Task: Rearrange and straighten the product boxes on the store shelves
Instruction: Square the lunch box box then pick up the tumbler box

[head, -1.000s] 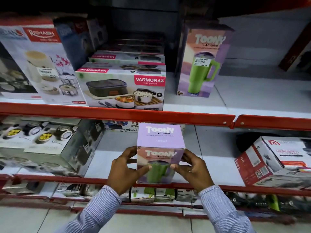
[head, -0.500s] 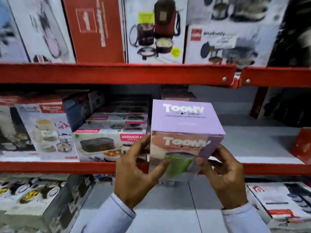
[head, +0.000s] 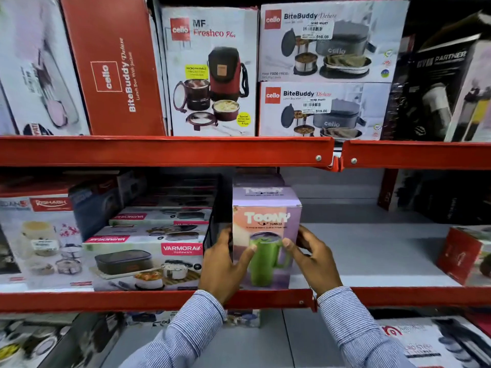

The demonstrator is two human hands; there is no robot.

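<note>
Store shelving, red metal rails, grey-white boards, three levels in view. Middle shelf: mostly bare to the right of centre, crowded at left.

Item in hand: purple tumbler box, upright, picture side forward, its base at the shelf's front rail. A second box of the same kind seems to stand directly behind it. Left hand and right hand each hold a grip closed on the tumbler box, fingers on the side walls, thumbs on the front face.

Neighbours: stacked lunch box cartons just beside it at left; red carton well apart at right. Upper shelf: lunch box cartons packed tight.

Risks, as judged:
- Base too near the rail; released now, the box may tip forward off the shelf.
- Pushed back askew, it could shove the box behind out of line.
- Left knuckles may catch the stacked cartons and skew them.
</note>
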